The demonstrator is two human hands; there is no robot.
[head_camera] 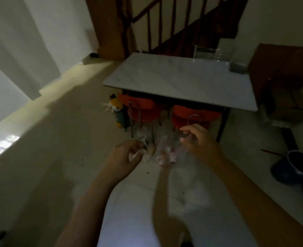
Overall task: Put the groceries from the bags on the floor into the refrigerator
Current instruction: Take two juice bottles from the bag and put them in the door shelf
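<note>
On the pale tiled floor (197, 189) in front of a grey marble-topped table (179, 77), two bare forearms are reaching forward and down toward a clear plastic bag (165, 147), seen from above in a dim, motion-blurred view. The left hand (127, 154) is curling loosely, fingers bent toward the thumb, and is pinching or touching a whitish edge of the bag at its left side; the blur is making it hard to say how firmly it is gripping. The right hand (198, 139) is hovering at the bag's right side with fingers half spread and bent, its fingertips meeting the thin plastic near the top; whether it is actually gripping cannot be told. The bag is sitting on the floor between the two hands, just in front of the table's near edge, and is looking crumpled and see-through. Inside it, two small pinkish cylinders (167, 158) are showing side by side, too blurred to identify. Under the table, two red chairs (191, 114) are standing tucked in, and a yellow and green bottle-like object (118, 111) is resting on the floor to their left. A dark blue bucket (296, 166) is sitting at the right edge.
</note>
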